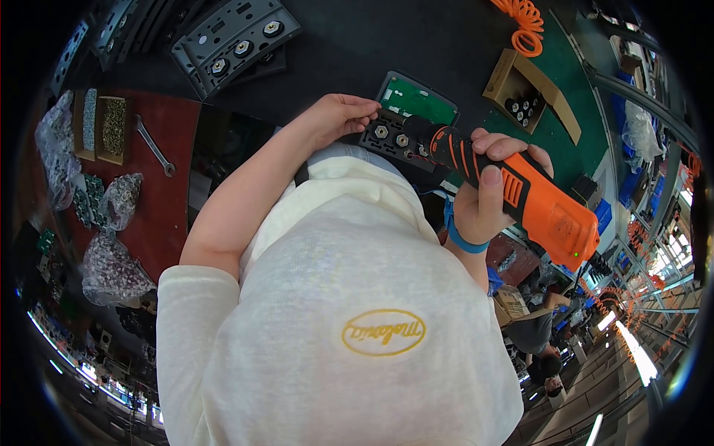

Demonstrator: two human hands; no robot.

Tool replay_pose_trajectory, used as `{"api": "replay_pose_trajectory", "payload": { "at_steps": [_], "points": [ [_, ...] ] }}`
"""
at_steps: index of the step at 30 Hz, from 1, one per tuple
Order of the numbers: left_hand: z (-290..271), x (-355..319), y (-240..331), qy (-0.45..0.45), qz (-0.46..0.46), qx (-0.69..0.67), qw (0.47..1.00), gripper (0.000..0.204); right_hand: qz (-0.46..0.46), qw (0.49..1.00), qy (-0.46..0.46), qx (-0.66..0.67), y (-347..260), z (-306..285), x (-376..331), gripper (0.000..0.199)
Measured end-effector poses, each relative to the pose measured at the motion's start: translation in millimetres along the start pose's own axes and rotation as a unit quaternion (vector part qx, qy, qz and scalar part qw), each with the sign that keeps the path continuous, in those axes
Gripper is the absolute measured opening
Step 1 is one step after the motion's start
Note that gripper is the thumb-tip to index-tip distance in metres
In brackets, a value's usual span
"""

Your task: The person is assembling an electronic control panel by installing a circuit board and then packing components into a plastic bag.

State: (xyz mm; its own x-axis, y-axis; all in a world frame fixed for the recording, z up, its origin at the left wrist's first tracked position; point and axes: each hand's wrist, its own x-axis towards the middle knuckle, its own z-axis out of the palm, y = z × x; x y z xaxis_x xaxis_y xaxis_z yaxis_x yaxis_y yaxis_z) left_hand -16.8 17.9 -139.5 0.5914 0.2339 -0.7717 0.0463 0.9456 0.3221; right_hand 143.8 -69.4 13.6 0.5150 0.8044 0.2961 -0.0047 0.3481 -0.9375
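My right hand [489, 178], with a blue band at its wrist, is wrapped round an orange and black power screwdriver [554, 215]. The tool lies almost level, its black nose over the right end of a small dark panel [392, 136] close to my body. Two silver hex nuts show on that panel; the tool's nose hides part of it. At the panel's far left corner my left hand [335, 119] pinches with thumb and forefinger; whatever is between the fingertips is too small to make out. Just beyond the panel sits a green circuit board [420, 102] in a dark frame.
A grey panel with hex-nutted knobs [236, 46] lies far left. On the red surface at left are a wrench [155, 146], a box of small screws [114, 126] and bagged parts [111, 267]. An open cardboard box [500, 82] and coiled orange hose [526, 33] are at right.
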Motion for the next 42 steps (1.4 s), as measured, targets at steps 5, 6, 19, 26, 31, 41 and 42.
{"api": "replay_pose_trajectory", "payload": {
  "at_steps": [5, 6, 19, 26, 31, 41, 42],
  "points": [
    [-2, 0, -2, -0.017, -0.014, -0.018, 1.0, 0.016, 0.005, 0.998, -0.056, 0.024, 1, -2, 1, 0.051],
    [-2, 1, -2, -0.018, -0.015, -0.017, 1.0, 0.016, 0.005, 0.998, -0.055, 0.023, 1, -3, 1, 0.051],
    [12, 19, -2, 0.151, 0.099, 0.424, 0.887, 0.036, 0.014, 0.998, -0.058, -0.023, 21, -2, 0, 0.051],
    [10, 21, -3, 0.148, 0.155, 0.552, 0.806, 0.031, 0.031, 0.996, -0.073, -0.037, 25, 1, -1, 0.055],
    [16, 15, -1, 0.145, 0.159, 0.564, 0.797, 0.024, 0.036, 0.996, -0.075, -0.04, 27, 3, 1, 0.054],
    [11, 18, -10, 0.141, 0.234, 0.553, 0.787, 0.016, 0.038, 0.992, -0.105, -0.055, 32, 14, 7, 0.049],
    [12, 17, -11, 0.143, 0.235, 0.552, 0.788, 0.016, 0.04, 0.992, -0.106, -0.055, 32, 14, 7, 0.049]
  ]
}}
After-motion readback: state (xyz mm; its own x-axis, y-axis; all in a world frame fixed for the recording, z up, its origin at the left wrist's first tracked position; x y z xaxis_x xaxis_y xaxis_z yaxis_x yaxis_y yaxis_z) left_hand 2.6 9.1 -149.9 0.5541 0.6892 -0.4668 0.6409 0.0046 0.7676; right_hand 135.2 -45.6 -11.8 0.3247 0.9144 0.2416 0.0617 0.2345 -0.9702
